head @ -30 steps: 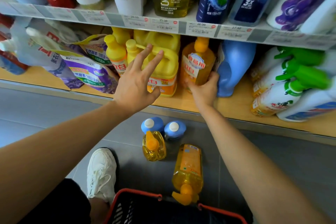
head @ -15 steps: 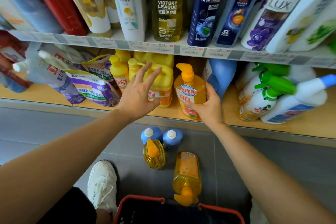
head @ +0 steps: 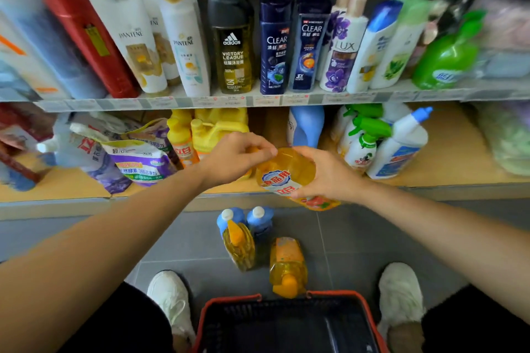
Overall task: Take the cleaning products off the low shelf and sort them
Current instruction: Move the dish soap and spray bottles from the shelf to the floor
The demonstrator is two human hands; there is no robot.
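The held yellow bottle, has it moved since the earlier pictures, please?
Yes: the held yellow bottle has come forward off the low shelf, past its front edge.

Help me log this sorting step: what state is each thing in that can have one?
held yellow bottle, off the shelf, tilted, gripped by both hands
left hand, curled over the bottle's top
right hand, wrapped round its body
floor bottle nearest the basket, lying on its side
other yellow floor bottle, upright
blue floor bottles, two, upright, capped

Soft even light, blurred warped edges
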